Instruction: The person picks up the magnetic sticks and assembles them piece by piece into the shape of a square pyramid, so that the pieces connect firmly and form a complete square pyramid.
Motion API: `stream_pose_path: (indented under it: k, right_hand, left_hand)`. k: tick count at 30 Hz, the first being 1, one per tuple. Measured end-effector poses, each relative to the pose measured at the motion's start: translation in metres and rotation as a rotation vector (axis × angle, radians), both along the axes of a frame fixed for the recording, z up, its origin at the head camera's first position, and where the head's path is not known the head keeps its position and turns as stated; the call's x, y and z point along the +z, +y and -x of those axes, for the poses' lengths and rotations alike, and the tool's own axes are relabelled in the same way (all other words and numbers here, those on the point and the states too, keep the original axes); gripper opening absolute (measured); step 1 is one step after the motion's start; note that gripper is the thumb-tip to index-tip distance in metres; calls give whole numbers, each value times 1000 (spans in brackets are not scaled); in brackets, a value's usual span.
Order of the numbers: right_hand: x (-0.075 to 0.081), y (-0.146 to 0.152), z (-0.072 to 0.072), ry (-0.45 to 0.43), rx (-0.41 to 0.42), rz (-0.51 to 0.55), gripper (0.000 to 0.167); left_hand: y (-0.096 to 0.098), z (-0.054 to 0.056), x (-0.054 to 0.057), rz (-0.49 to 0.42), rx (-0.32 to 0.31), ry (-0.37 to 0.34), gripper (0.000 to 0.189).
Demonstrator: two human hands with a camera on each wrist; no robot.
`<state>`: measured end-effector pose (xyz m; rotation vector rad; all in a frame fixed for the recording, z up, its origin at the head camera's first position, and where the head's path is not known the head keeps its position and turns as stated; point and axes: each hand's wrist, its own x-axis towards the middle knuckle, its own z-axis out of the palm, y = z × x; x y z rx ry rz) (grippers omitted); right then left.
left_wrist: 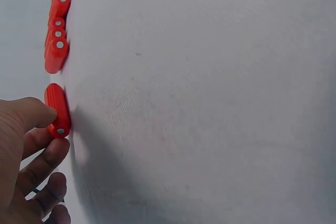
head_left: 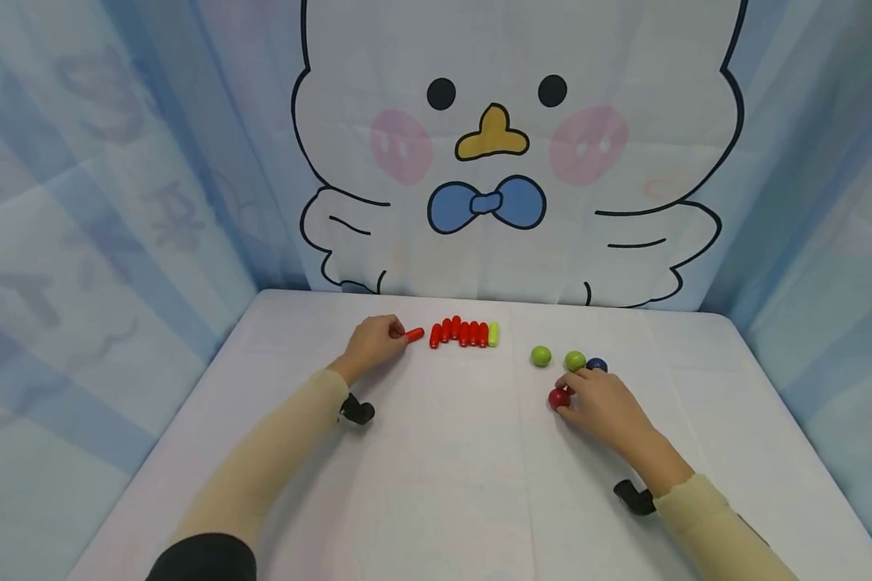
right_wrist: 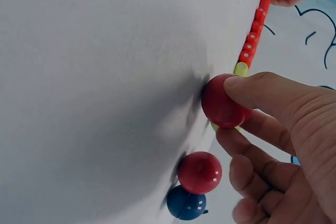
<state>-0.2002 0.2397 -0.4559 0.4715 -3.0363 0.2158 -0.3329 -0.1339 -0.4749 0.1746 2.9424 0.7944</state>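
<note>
A short, rounded red stick (left_wrist: 59,98) with a pale dot on its end lies near the desk's (head_left: 436,484) far edge, pinched between the thumb and fingers of the left hand (head_left: 373,343). Just beside it runs a row of six red sticks (head_left: 464,333) closed by a yellow-green stick (head_left: 493,334). A glossy dark red ball (right_wrist: 216,100), farther toward the desk's right edge, is clasped by the thumb and fingertips of the right hand (head_left: 606,403), whose arm reaches forward from the near right corner. Near it sit green balls (head_left: 541,356), a blue ball (right_wrist: 186,203) and another red ball (right_wrist: 199,173).
</note>
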Motion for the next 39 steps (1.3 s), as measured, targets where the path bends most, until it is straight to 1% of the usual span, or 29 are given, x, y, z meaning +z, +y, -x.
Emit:
stream_pose_path:
  k: [2, 6, 9, 12, 17, 21, 25, 33, 39]
  right_hand:
    - [0, 0, -1, -45, -16, 43, 37]
    - [-1, -2, -2, -169, -64, 150, 36]
    - [-3, -4, -2, -219, -81, 208, 35]
    - [-4, -4, -3, -226, -81, 243, 35]
    - [-5, -4, -6, -217, -71, 296, 36]
    - [-7, -4, -8, -215, -65, 332, 39]
    - [-8, -4, -9, -221, -62, 349, 37]
    - [-8, -9, -10, -255, -70, 388, 36]
    - [-9, -10, -10, -247, -62, 394, 35]
  left_hand:
    - [-3, -2, 1, -4, 0, -6, 24]
    - [-9, -6, 2, 4, -21, -20, 23]
    - [-13, -9, 1, 21, -38, -29, 21]
    - [-16, -13, 0, 31, -55, -37, 21]
    - [-19, -18, -2, 21, -86, -53, 20]
    - [-18, -23, 0, 12, -119, -58, 19]
    - [-13, -29, 2, 7, -152, -57, 19]
    - [-2, -40, -2, -19, -207, -59, 18]
    - [10, -46, -2, -35, -268, -44, 16]
